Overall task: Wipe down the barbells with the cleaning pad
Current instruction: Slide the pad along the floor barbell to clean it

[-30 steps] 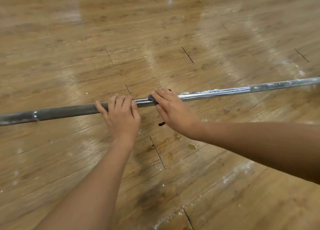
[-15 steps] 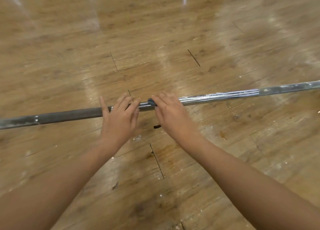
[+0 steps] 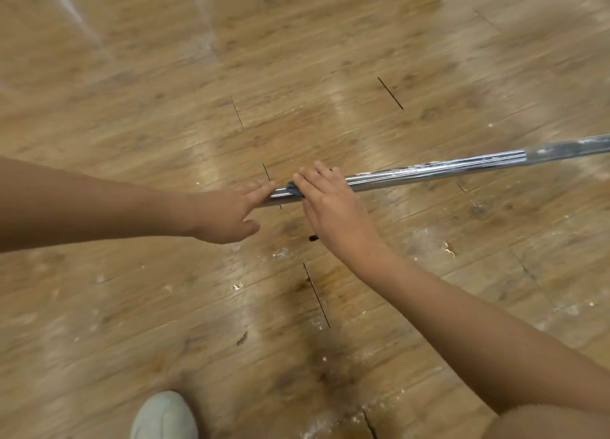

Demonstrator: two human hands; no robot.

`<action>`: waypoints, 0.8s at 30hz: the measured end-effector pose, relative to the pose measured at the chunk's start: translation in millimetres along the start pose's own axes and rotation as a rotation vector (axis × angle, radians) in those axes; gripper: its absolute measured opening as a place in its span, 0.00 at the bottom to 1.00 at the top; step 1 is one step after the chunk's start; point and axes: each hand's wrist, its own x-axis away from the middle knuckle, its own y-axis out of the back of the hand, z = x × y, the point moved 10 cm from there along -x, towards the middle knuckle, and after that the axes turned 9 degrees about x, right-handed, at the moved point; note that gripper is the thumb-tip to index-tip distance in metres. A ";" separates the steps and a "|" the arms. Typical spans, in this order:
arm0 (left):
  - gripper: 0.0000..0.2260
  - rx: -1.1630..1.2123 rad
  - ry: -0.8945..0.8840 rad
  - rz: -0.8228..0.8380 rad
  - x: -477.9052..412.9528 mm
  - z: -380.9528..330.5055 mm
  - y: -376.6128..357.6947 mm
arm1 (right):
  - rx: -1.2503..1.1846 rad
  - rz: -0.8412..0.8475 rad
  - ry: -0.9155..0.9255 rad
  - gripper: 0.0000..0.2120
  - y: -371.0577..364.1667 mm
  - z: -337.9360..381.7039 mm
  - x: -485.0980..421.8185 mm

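A long steel barbell [image 3: 445, 171] lies low over the wooden floor, running from the right edge down to the middle. My right hand [image 3: 330, 204] lies over the bar and holds a dark blue-grey cleaning pad [image 3: 292, 187] against it; only the pad's left edge peeks out past the fingers. My left hand [image 3: 227, 211] comes in from the left. Its straight fingers touch the bar just left of the pad and its thumb is spread below. The bar's left part is hidden behind that hand and arm.
The wooden plank floor [image 3: 297, 75] is scuffed, with white specks and dark seams. A pale shoe [image 3: 163, 417] shows at the bottom edge. A small dark bit [image 3: 313, 238] sits just below my right hand.
My left hand has let go of the bar: its fingers went from curled over it to straight, and the arm now comes in from the left. The right hand stays on the pad.
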 end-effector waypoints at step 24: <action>0.18 0.320 0.115 -0.996 -11.0 4.5 -11.8 | 0.032 -0.212 -0.141 0.18 9.8 -18.5 -5.7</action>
